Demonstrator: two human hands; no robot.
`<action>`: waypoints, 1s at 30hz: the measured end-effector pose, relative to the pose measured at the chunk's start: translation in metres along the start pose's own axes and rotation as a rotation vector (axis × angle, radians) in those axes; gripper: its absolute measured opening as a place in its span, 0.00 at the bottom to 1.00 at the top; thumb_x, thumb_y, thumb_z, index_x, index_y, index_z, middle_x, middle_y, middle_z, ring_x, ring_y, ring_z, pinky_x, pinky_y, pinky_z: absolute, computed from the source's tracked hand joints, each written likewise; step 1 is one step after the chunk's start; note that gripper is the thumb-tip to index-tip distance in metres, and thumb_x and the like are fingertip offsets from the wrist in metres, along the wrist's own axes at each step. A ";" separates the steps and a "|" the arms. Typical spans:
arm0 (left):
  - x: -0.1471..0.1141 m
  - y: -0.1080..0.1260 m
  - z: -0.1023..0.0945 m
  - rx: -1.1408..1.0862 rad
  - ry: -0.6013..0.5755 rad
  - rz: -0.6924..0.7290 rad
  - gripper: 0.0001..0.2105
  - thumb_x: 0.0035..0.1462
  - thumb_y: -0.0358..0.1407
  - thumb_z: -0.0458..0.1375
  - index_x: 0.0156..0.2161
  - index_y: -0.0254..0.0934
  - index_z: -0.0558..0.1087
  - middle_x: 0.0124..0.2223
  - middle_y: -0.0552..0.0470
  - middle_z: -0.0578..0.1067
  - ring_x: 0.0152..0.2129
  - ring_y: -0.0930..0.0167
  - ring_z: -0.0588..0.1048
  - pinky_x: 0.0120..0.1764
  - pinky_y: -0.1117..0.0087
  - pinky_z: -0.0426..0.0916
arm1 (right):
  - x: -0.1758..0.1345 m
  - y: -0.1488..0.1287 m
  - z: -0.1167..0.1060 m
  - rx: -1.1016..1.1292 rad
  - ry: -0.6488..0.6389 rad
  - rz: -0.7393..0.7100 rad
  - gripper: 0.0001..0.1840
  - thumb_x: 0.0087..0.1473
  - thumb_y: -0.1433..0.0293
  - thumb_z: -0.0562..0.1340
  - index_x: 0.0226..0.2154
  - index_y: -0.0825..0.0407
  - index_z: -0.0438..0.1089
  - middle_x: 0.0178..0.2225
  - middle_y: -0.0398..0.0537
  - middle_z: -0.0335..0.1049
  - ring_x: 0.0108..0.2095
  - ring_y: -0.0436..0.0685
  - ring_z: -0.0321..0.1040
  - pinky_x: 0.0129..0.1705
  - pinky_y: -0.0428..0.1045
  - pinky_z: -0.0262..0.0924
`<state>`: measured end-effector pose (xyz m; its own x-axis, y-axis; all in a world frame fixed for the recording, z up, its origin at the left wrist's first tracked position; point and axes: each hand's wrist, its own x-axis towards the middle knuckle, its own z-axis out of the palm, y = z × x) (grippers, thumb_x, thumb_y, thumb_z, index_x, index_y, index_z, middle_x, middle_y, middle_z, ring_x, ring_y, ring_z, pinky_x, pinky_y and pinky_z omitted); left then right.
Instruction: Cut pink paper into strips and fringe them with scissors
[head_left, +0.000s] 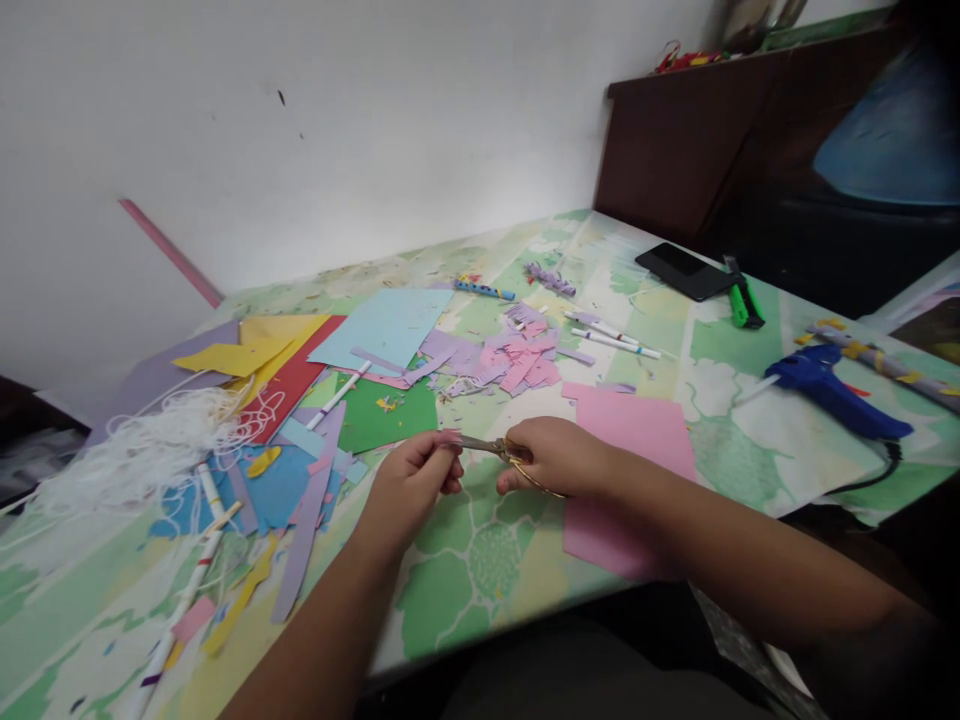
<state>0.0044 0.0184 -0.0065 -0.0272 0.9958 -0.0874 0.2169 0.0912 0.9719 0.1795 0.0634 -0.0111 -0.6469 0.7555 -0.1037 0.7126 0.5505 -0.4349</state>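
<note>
My right hand (559, 455) grips a small pair of scissors (484, 444) with gold-coloured handle loops, the blades pointing left. Its blades reach the fingertips of my left hand (424, 470), which are pinched on a small piece of pink paper (451, 437); most of that piece is hidden. Under my right forearm lies a pink sheet of paper (637, 430). Just beyond my hands is a pile of cut pink and purple paper scraps (525, 355). A green sheet (390, 415) lies left of my left hand.
Tangled white string (157, 450), coloured sheets and white marker pens (187, 600) cover the left side. Farther right are a blue glue gun (836, 390), a green box cutter (744, 300) and a black phone (684, 271). A wall (375, 130) borders the table behind.
</note>
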 end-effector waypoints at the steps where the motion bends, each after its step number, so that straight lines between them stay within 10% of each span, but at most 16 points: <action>1: 0.000 0.000 0.000 0.015 0.004 0.012 0.08 0.46 0.37 0.50 0.31 0.36 0.67 0.19 0.58 0.65 0.15 0.79 0.65 0.20 0.77 0.61 | 0.000 -0.001 0.000 0.005 -0.007 -0.003 0.28 0.36 0.45 0.49 0.22 0.53 0.62 0.20 0.42 0.60 0.19 0.46 0.51 0.19 0.42 0.38; 30: -0.002 0.004 0.002 -0.015 0.019 -0.045 0.09 0.46 0.38 0.51 0.29 0.35 0.66 0.21 0.56 0.68 0.17 0.78 0.67 0.21 0.77 0.60 | -0.001 -0.001 0.002 -0.006 0.016 -0.003 0.28 0.36 0.44 0.48 0.21 0.53 0.62 0.19 0.42 0.61 0.19 0.46 0.51 0.19 0.42 0.39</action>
<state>0.0074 0.0164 -0.0023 -0.0551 0.9904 -0.1268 0.2006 0.1354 0.9703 0.1794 0.0612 -0.0123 -0.6448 0.7593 -0.0882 0.7122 0.5549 -0.4298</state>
